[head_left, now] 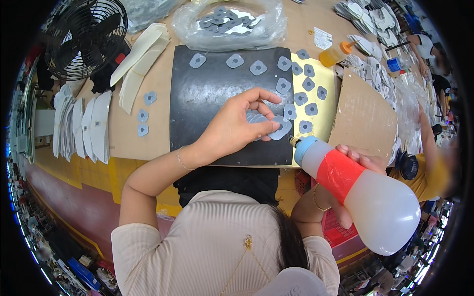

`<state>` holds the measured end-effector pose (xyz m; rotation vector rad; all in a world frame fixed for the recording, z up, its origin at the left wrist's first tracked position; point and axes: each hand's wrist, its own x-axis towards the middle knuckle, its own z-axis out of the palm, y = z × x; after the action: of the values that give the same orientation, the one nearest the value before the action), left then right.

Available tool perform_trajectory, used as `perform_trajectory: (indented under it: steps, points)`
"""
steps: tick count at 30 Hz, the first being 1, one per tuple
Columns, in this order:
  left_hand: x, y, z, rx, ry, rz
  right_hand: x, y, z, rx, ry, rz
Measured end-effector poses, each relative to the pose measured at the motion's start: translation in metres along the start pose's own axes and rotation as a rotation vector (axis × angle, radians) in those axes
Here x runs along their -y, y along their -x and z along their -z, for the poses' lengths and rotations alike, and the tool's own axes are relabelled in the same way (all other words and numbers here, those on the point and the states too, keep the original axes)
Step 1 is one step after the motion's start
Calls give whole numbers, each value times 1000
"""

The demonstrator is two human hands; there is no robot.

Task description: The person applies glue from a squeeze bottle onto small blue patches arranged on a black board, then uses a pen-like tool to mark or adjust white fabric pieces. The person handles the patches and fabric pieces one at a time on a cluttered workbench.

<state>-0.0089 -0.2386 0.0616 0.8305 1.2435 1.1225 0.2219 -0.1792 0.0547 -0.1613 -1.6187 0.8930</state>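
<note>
My left hand (229,123) is over a black mat (207,91), its thumb and fingers pinching a grey four-sided patch (281,129) with a dark centre. More grey patches are tucked inside its curled fingers. In my right hand (371,162) is a white squeeze bottle (382,207) with a red band and a blue cap, tilted so its nozzle points at the pinched patch. Whether the tip touches the patch I cannot tell. Several like patches lie along the mat's far and right edges, and others, such as one dark-centred patch (308,85), rest on a yellow sheet (324,121).
Beyond the mat is an open plastic bag (271,34) of patches. A black fan (86,37) stands far left, near stacked white pieces (101,123). To the right are a cardboard sheet (365,113), an orange-tipped bottle (334,54) and more piled pieces. Other people appear at the right edge.
</note>
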Motion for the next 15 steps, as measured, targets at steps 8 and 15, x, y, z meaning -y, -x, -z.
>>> perform_trajectory:
  steps: [8,15]
  points:
    - [-3,-1,0,-4,-16,-36,-3,1,-1,96,173,-9]
    - [2,-2,1,-36,43,-83,0,-4,-6,88,2,72]
